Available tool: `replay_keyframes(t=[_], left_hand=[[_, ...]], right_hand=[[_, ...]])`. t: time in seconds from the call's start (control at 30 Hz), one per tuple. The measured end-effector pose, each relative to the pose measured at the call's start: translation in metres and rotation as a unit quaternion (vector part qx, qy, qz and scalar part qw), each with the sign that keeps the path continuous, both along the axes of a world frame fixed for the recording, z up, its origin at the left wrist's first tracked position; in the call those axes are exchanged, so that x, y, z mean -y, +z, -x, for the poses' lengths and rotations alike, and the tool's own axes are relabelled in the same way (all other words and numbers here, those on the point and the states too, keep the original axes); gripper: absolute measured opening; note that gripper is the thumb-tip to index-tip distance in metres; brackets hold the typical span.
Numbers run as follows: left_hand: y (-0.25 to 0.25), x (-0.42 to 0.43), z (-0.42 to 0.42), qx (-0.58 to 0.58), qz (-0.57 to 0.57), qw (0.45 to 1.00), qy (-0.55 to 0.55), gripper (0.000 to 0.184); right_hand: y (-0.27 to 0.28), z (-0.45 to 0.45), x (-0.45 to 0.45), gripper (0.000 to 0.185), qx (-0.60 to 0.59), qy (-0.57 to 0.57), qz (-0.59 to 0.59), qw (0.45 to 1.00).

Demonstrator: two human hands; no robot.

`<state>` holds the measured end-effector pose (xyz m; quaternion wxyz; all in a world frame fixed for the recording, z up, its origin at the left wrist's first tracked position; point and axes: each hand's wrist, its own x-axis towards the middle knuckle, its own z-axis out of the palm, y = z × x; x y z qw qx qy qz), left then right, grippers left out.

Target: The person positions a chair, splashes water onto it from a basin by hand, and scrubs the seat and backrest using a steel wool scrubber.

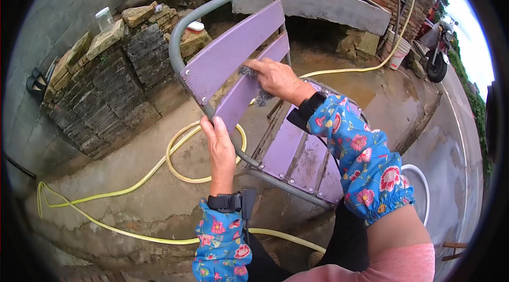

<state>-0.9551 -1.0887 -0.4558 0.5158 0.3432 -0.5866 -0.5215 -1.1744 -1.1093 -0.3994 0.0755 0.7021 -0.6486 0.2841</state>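
Note:
A chair with purple slats [233, 51] and a grey tubular metal frame [176, 43] stands tilted in front of me. My left hand [220, 149] is closed around the side tube of its backrest, near the lower slat. Fingers bent, my right hand [283, 80] presses a grey steel wool scrubber [247, 71] against the backrest, around the gap between the two slats. Part of the scrubber shows below the palm; the rest is hidden by the hand. Dark dirt smears mark the seat slats [283, 149], which lie below my right forearm.
A yellow hose [122, 192] loops over the wet concrete floor, passing behind the chair. Stacked bricks [116, 80] with a clear jar [104, 19] stand at left. At the back are a concrete trough [328, 3], a white bucket [398, 54] and a parked motorbike [439, 56].

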Motion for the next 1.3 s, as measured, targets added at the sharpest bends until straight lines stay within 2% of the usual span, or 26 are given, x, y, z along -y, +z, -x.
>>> replay_keyframes(t=[0.1, 0.17, 0.23, 0.33, 0.37, 0.4, 0.47, 0.57, 0.6, 0.63, 0.7, 0.77, 0.83, 0.9, 0.97, 1.03, 1.1, 1.13, 1.17, 1.2, 1.27, 1.3], left_hand=[[-0.002, 0.005, 0.001, 0.0, -0.006, 1.0, 0.001, 0.046], [-0.009, 0.01, 0.003, 0.007, -0.003, 1.0, 0.016, 0.046], [-0.011, 0.01, 0.003, 0.01, -0.011, 1.0, 0.019, 0.046], [-0.01, 0.01, 0.008, -0.001, 0.006, 0.999, 0.043, 0.045], [-0.009, 0.009, 0.009, -0.01, 0.03, 0.998, 0.058, 0.044], [-0.006, 0.007, 0.009, -0.022, 0.014, 0.998, 0.048, 0.043], [-0.015, 0.013, 0.008, -0.01, 0.027, 0.998, 0.052, 0.044], [-0.011, 0.011, 0.008, 0.016, 0.021, 0.998, 0.055, 0.045], [-0.011, 0.012, 0.008, 0.017, 0.02, 0.998, 0.051, 0.045], [-0.01, 0.01, 0.008, 0.019, 0.017, 0.999, 0.047, 0.046], [-0.006, 0.006, 0.008, 0.027, 0.01, 0.998, 0.05, 0.046], [-0.005, 0.006, 0.009, 0.028, 0.001, 0.998, 0.054, 0.046], [-0.01, 0.008, 0.012, 0.03, 0.005, 0.996, 0.089, 0.046], [-0.008, 0.008, 0.015, 0.026, 0.004, 0.996, 0.087, 0.046], [-0.007, 0.005, 0.012, 0.026, 0.005, 0.996, 0.088, 0.046], [-0.006, 0.005, 0.013, 0.029, 0.015, 0.996, 0.089, 0.047], [-0.01, 0.008, 0.012, 0.034, 0.012, 0.995, 0.09, 0.047], [-0.012, 0.008, 0.012, 0.036, 0.007, 0.995, 0.093, 0.047], [-0.011, 0.008, 0.013, 0.036, 0.007, 0.995, 0.089, 0.047], [-0.011, 0.008, 0.012, 0.05, 0.006, 0.995, 0.086, 0.048], [-0.011, 0.007, 0.009, 0.061, -0.002, 0.994, 0.092, 0.048], [-0.01, 0.007, 0.009, 0.06, 0.004, 0.994, 0.091, 0.048]], right_hand=[[-0.006, 0.064, 0.04, 0.042, 0.038, -0.148, 0.004, 0.988], [-0.017, 0.058, 0.042, 0.044, 0.067, -0.164, 0.034, 0.984], [-0.04, 0.03, 0.032, 0.046, 0.101, -0.107, 0.118, 0.982], [-0.038, -0.071, -0.031, 0.054, 0.155, 0.027, 0.087, 0.984], [-0.04, -0.088, -0.042, 0.056, 0.169, 0.071, 0.079, 0.98], [-0.042, -0.084, -0.041, 0.056, 0.173, 0.065, 0.08, 0.98], [-0.045, -0.068, -0.026, 0.058, 0.133, 0.028, 0.111, 0.985], [-0.065, 0.015, 0.034, 0.049, 0.141, -0.16, 0.231, 0.949], [-0.069, 0.037, 0.05, 0.047, 0.154, -0.199, 0.241, 0.937], [-0.066, 0.048, 0.058, 0.047, 0.187, -0.261, 0.191, 0.928], [-0.076, 0.049, 0.064, 0.047, 0.213, -0.266, 0.187, 0.921], [-0.066, -0.004, 0.027, 0.054, 0.229, -0.139, 0.208, 0.941], [-0.063, -0.058, -0.017, 0.061, 0.204, 0.006, 0.159, 0.966], [-0.058, -0.075, -0.029, 0.066, 0.2, 0.058, 0.125, 0.97], [-0.068, -0.044, 0.004, 0.063, 0.153, -0.052, 0.25, 0.955], [-0.076, 0.008, 0.043, 0.055, 0.184, -0.223, 0.215, 0.933], [-0.083, 0.051, 0.067, 0.051, 0.184, -0.295, 0.193, 0.918], [-0.082, 0.069, 0.066, 0.045, 0.197, -0.329, 0.115, 0.916], [-0.077, 0.092, 0.055, 0.037, 0.172, -0.32, 0.006, 0.931], [-0.073, 0.115, 0.038, 0.03, 0.097, -0.298, -0.055, 0.948], [-0.068, 0.159, -0.019, 0.041, 0.057, -0.233, 0.025, 0.97], [-0.065, 0.181, -0.063, 0.047, 0.044, -0.244, 0.023, 0.969]])
